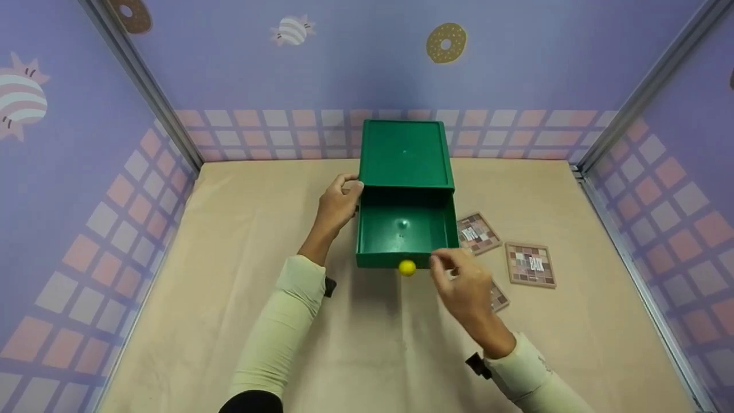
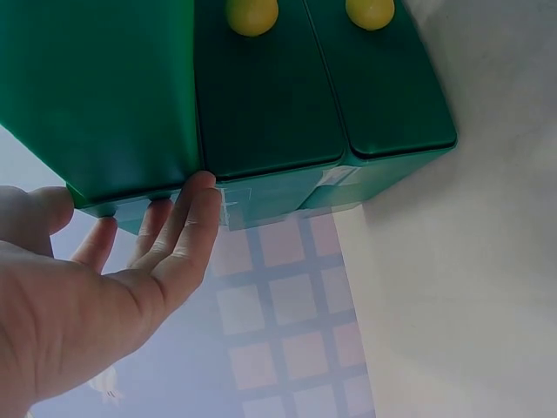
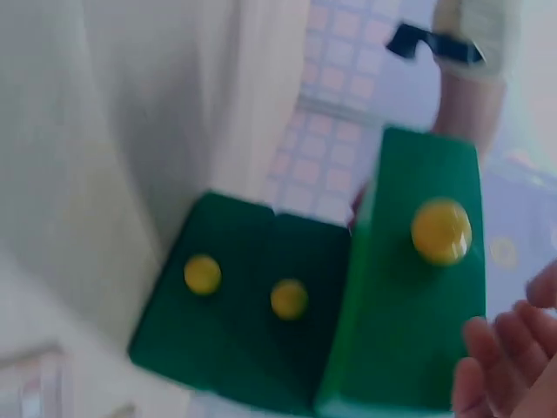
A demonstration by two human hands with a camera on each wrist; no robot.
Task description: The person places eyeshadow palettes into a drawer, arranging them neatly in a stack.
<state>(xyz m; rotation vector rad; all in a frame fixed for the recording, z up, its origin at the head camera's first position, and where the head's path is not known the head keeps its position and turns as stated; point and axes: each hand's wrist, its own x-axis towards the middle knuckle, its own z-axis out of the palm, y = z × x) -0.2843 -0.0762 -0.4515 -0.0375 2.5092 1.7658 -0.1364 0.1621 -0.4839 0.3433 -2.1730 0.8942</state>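
A green drawer cabinet (image 1: 406, 154) stands towards the back, its top drawer (image 1: 401, 235) pulled out with a bare interior. This drawer's front bears a round yellow knob (image 1: 407, 268). In the left wrist view, two lower drawers (image 2: 270, 113) are closed, each with its own yellow knob. My left hand (image 1: 339, 203) rests against the cabinet's left side, fingertips touching near the top drawer. Beside the drawer's front right corner is my right hand (image 1: 467, 287), fingers loosely bent and holding nothing. Blur in the right wrist view obscures whether its fingertips (image 3: 474, 370) touch the drawer.
Square flat cases with a brown and pink checked pattern lie on the right: one marked case (image 1: 530, 264), another case (image 1: 479, 233) beside the drawer, and a third case (image 1: 499, 296) partly behind my right hand. Beige cloth (image 1: 241, 241) covers the table. Patterned walls (image 1: 355, 69) enclose it.
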